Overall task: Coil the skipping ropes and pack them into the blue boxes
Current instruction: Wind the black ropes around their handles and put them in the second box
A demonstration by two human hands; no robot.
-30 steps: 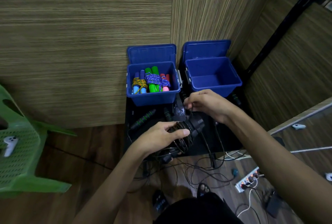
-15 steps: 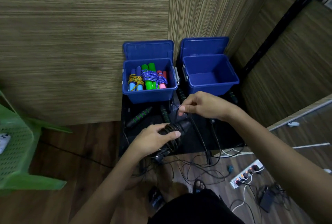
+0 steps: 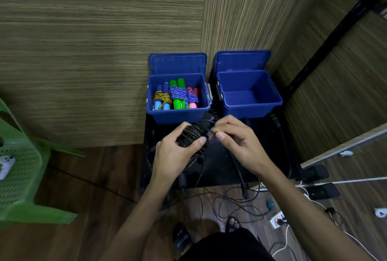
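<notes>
I see the black skipping rope bundled in my left hand, its grip wrapped round the coils, while my right hand pinches the loose end to finish winding, just near the empty right box.

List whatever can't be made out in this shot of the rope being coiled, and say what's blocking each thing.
1. Head view: the black skipping rope handles, mostly covered by the left hand and the wound cord.
2. Head view: what the right hand pinches; too small and dark against the black table.
3. Head view: which loose cords near the floor belong to the rope; tangled and dim.
4. Head view: the left blue box bottom, hidden by coiled ropes.
</notes>
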